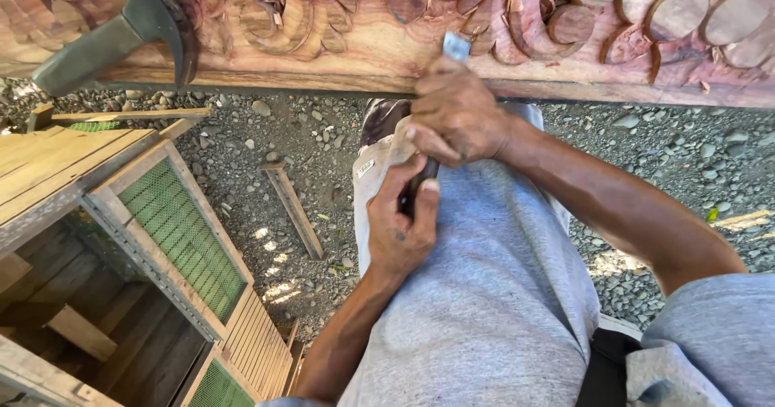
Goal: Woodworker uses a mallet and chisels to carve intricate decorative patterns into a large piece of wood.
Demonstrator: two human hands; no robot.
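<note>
Fingers of both the left hand (401, 228) and right hand (457, 115) are clamped around a dark-handled steel chisel (454, 48); its blade is pressed against the reddish carved wooden plank (371, 48); a dark metal hammer (121, 31) is seen resting upper left.

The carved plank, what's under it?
Under the carved plank lies grey gravel with a loose wooden slat. Both hands, right and left, grip a chisel at its edge; they hide most of the tool.

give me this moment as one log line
left hand + right hand: gripping chisel | blade tip on carved plank | hammer lying on plank
</note>
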